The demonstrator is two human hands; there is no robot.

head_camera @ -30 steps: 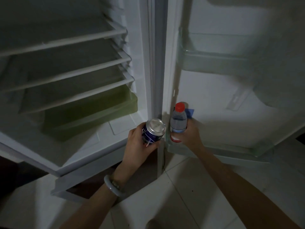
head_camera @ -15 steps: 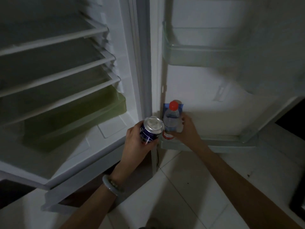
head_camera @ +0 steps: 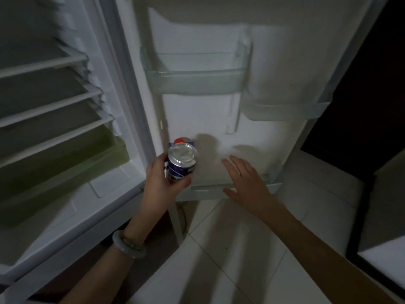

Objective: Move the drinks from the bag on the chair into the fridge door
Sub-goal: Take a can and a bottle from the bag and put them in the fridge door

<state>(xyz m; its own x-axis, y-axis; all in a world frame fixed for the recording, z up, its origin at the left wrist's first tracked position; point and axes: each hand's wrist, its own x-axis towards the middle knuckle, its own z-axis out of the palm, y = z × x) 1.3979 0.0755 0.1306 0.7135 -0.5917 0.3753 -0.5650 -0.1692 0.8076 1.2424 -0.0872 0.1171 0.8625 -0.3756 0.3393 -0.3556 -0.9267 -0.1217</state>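
My left hand (head_camera: 161,185) holds a blue and white drink can (head_camera: 180,164) with a silver top, upright, just in front of the left end of the fridge door's bottom rack (head_camera: 219,189). Behind the can, only the red cap of a water bottle (head_camera: 179,140) shows, standing in that rack beside a blue carton corner (head_camera: 190,142). My right hand (head_camera: 245,183) is open with fingers spread, hovering over the rack's front edge to the right of the can, holding nothing.
The open fridge door carries a clear middle rack (head_camera: 195,81) and a smaller one to its right (head_camera: 282,110). On the left is the fridge interior with wire shelves (head_camera: 50,102) and a green drawer (head_camera: 65,163). Pale floor tiles (head_camera: 219,260) lie below.
My right hand let go of the water bottle, which now stands in the bottom door rack, and drew back to the right. My left hand brought the can in front of the bottle.
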